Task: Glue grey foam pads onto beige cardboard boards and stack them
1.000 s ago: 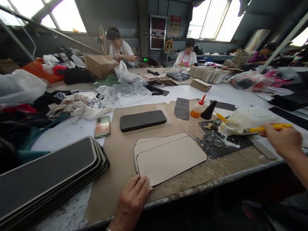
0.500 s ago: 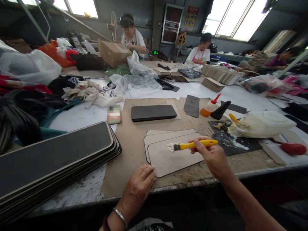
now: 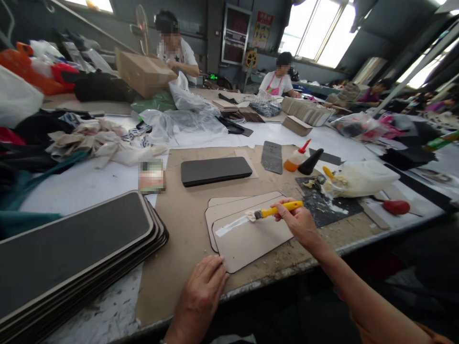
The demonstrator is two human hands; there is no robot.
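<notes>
r. hand (image 3: pixel 299 225): fingers clenched on yellow-handled brush (image 3: pixel 269 211), bristles (image 3: pixel 251 216) at r. end of white streak (image 3: pixel 231 227) on top beige panel (image 3: pixel 256 243). l. hand (image 3: pixel 202 289): fingers unclenched, at panel's near l. corner. panel tops stack on brown sheet (image 3: pixel 175 229), nr table (image 3: pixel 120 181) edge.

left hand (image 3: pixel 202 291): bare | right hand (image 3: pixel 297 224): bare | right sleeve (image 3: pixel 435 335): dull orange, forearm (image 3: pixel 353 284) uncovered

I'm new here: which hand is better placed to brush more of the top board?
Probably the right hand: it holds the yellow brush, bristles at the white streak on the top board. The left hand rests at the board's near left corner.
</notes>
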